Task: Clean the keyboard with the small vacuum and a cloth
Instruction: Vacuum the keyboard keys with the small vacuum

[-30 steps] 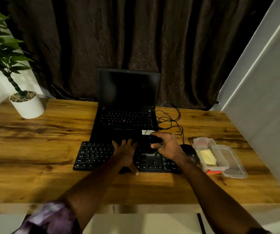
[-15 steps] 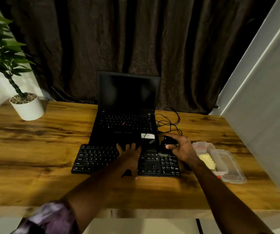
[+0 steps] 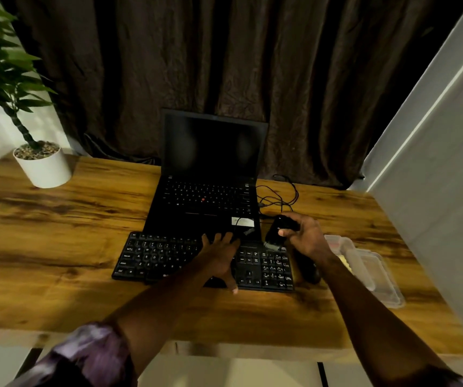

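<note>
A black external keyboard (image 3: 157, 258) lies on the wooden desk in front of an open laptop. My left hand (image 3: 219, 256) rests flat on its middle keys with the fingers spread. My right hand (image 3: 307, 236) grips the small black vacuum (image 3: 276, 230) and holds it over the keyboard's far right corner, nozzle end pointing down at the keys. A yellow cloth (image 3: 346, 262) shows partly inside a clear plastic box to the right, mostly hidden by my right forearm.
The open black laptop (image 3: 210, 174) stands behind the keyboard, with black cables (image 3: 277, 196) coiled at its right. A clear plastic box (image 3: 370, 272) with its lid sits at the right. A dark mouse (image 3: 308, 270) lies by the keyboard. A potted plant (image 3: 43, 166) is far left.
My right hand has carried the vacuum rightward from the keyboard's upper middle to its far right corner. My left hand has stayed flat on the keys. The view shifted slightly.
</note>
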`<state>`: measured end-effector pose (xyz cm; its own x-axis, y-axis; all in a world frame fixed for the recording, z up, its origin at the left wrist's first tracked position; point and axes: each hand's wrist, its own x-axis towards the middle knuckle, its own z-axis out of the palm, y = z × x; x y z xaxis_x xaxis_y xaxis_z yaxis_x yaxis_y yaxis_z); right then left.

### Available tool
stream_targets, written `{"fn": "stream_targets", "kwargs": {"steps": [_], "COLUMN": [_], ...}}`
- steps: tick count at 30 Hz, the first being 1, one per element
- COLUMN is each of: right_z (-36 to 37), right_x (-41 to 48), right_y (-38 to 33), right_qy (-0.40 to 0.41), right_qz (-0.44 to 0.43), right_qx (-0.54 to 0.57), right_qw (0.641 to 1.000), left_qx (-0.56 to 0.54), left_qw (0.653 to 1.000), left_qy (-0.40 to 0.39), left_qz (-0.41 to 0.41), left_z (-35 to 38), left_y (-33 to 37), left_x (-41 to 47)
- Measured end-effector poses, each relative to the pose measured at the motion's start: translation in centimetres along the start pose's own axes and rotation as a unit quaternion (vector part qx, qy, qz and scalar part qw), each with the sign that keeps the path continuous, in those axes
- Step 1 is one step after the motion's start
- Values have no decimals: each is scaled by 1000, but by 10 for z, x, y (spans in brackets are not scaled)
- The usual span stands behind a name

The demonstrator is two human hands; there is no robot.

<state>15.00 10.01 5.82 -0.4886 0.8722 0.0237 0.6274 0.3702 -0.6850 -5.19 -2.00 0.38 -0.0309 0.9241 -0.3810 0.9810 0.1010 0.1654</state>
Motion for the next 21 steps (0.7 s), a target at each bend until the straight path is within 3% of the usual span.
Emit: {"fn": "stream_targets", "kwargs": {"steps": [10,21], "right_z": [19,-4], "right_x": [5,8], "right_y": [-11,7], "right_qy": [-61,-56], "right_qz": [-38,-53], "right_qx": [6,-56], "right_qw": [997,995], "left_qx": [47,49], "left_qw": [998,998], "left_qy": [-23,-23], "left_qz": [-22,-37], "left_z": [-4,-3], "left_y": [8,11], "left_x": [5,6]}}
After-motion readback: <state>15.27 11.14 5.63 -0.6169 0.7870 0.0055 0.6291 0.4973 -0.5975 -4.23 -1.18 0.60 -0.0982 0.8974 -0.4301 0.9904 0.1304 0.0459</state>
